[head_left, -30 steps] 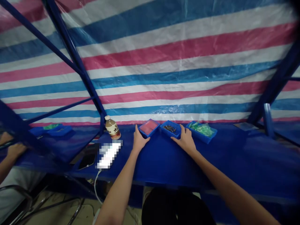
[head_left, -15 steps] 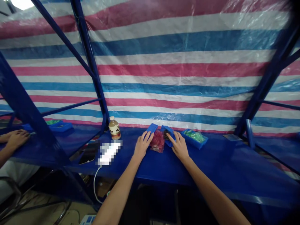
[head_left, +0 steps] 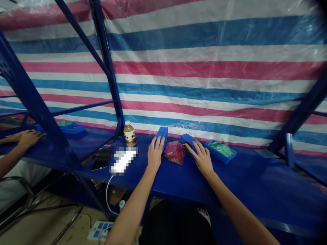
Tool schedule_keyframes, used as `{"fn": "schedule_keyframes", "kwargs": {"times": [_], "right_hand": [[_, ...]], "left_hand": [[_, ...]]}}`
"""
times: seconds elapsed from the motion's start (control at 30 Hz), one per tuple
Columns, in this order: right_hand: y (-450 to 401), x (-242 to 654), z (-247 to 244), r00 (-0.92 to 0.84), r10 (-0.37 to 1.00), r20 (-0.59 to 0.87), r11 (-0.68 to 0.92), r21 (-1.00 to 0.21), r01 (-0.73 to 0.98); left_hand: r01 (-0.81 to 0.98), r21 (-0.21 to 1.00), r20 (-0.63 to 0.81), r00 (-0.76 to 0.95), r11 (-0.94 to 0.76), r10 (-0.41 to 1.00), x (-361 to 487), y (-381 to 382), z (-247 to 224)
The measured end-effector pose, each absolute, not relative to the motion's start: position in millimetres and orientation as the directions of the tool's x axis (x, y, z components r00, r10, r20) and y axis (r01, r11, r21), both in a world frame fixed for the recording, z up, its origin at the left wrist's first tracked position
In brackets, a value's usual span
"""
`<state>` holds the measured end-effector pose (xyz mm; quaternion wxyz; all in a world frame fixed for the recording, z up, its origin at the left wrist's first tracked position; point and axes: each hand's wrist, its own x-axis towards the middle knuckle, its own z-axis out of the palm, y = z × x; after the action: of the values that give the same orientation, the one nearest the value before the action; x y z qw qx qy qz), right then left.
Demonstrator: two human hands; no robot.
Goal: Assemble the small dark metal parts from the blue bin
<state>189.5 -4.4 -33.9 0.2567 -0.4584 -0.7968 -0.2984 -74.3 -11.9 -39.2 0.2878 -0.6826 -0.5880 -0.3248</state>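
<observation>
My left hand [head_left: 155,154] lies over the near end of a narrow blue tray [head_left: 162,132], its fingers along the top and its thumb hidden. A second blue tray [head_left: 187,138], with small dark parts [head_left: 184,145] partly showing at its left side, is under my right hand [head_left: 203,157]. The right thumb reaches toward those parts while the other fingers lie over the tray's right side. Between the two trays, a pile of small red plastic bags [head_left: 175,152] rests on the blue table [head_left: 176,180].
A blue tray [head_left: 226,157] of green bags [head_left: 221,148] stands at the right. Leftward are a bottle [head_left: 130,135], a blurred-out bright screen [head_left: 124,161] with a white cable, and a dark phone [head_left: 102,159]. Beyond the blue frame post [head_left: 55,131], another person's hands [head_left: 29,139] rest on the table.
The left tray and my left hand have shifted leftward, away from the red bags, which now lie more spread out. My right hand covers more of its tray. The view has tipped slightly down.
</observation>
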Motion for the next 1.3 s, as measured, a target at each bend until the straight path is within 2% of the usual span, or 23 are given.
{"fn": "schedule_keyframes", "kwargs": {"times": [0.2, 0.67, 0.8, 1.0, 1.1, 1.2, 1.3], "right_hand": [[-5.3, 190.2, -34.6, -0.51, 0.564, 0.649, 0.446, 0.28, 0.85], [-1.2, 203.4, -37.6, -0.463, 0.574, 0.675, 0.429, 0.233, 0.873], [-0.5, 205.9, -38.4, -0.461, 0.554, 0.693, 0.426, 0.24, 0.872], [-2.4, 209.3, -37.6, -0.472, 0.508, 0.721, 0.469, 0.228, 0.853], [-1.6, 213.9, -38.7, -0.389, 0.489, 0.781, 0.485, 0.127, 0.865], [5.9, 219.9, -37.5, -0.194, 0.453, 0.87, 0.472, -0.05, 0.88], [28.3, 224.4, -31.3, -0.075, 0.483, 0.872, 0.49, -0.199, 0.849]], "left_hand": [[0.994, 0.087, 0.772, -0.025, -0.066, 0.635, -76.7, -12.7, -38.7], [0.935, 0.353, 0.695, -0.291, 0.041, 0.657, -73.6, -8.1, -41.8], [0.911, 0.394, 0.647, -0.368, 0.12, 0.668, -74.1, -7.7, -42.9], [0.894, 0.384, 0.607, -0.434, 0.232, 0.666, -73.4, -7.0, -44.6], [0.871, 0.406, 0.579, -0.478, 0.275, 0.66, -72.9, -5.0, -46.5], [0.845, 0.434, 0.547, -0.523, 0.313, 0.653, -72.4, -1.8, -50.4], [0.819, 0.453, 0.517, -0.563, 0.351, 0.645, -72.7, 2.1, -55.8]]}}
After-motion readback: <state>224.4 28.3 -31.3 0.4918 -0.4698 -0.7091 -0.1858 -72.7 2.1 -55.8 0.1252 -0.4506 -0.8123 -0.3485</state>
